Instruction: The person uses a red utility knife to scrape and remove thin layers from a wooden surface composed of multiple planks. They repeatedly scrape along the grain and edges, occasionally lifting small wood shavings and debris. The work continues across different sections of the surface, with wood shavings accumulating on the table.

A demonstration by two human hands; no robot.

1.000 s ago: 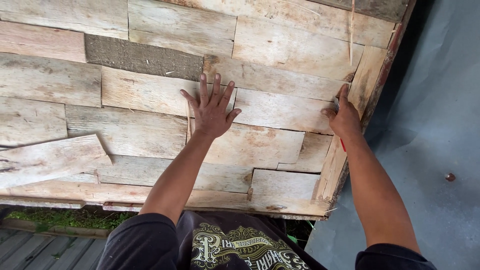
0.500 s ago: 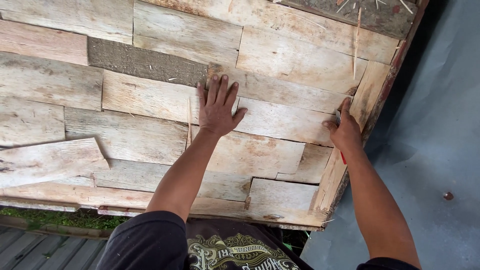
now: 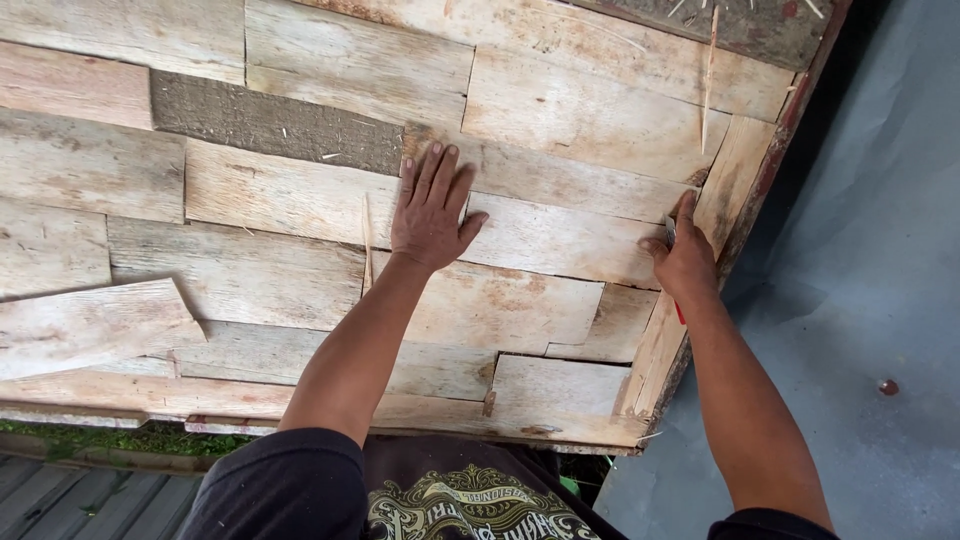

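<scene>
A broad panel of overlapping pale wood slats point(image 3: 280, 270) filled most of the view, with grey floor point(image 3: 870, 300) off to its right and a strip of grass point(image 3: 110, 438) below its near edge. One dark rough patch point(image 3: 270, 120) lay bare among the slats. The left hand point(image 3: 432, 212) lay flat, fingers together and pressed down on a long slat point(image 3: 560, 235) near the middle — holding it in place, by the look of it. The right hand point(image 3: 688, 258) was curled tight round a small red-handled blade point(image 3: 673, 232), its tip at that slat's right end, beside the panel's edge strip point(image 3: 730, 185). I judged the step to be trimming or scoring the slat end; the next stroke would call for steady pressure from the left palm and a controlled draw along the edge.
</scene>
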